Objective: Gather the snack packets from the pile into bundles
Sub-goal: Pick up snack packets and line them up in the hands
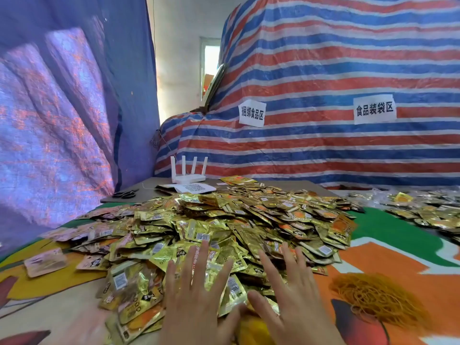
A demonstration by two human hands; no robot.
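1. Broadly, a striped tarpaulin (pixel 323 70) bearing two paper signs fills the background and plays no part in the work.
2. The table (pixel 398 257), under a printed cloth, carries everything. Its near edge seems close to the person, so packets raked inward could slide off.
3. The pile of snack packets (pixel 224 220) sits mid-table, heaped, glossy and facing every way. I judge the main risk to be a scoop that takes a ragged handful, with slippery foil fanning out of the grasp. Pink packets (pixel 46 261) lie along the pile's left edge and could stray into a gold bundle.
4. The left hand (pixel 196 295) and right hand (pixel 291 290) lie over the pile's near edge, fingers wide and straight, holding nothing. Whether the palms press the packets I cannot tell.
5. The rubber bands (pixel 373 295) lie heaped near the right hand. They look tangled, so pulling one may drag several.
6. The scissors (pixel 125 194) rest well apart, at the far left.
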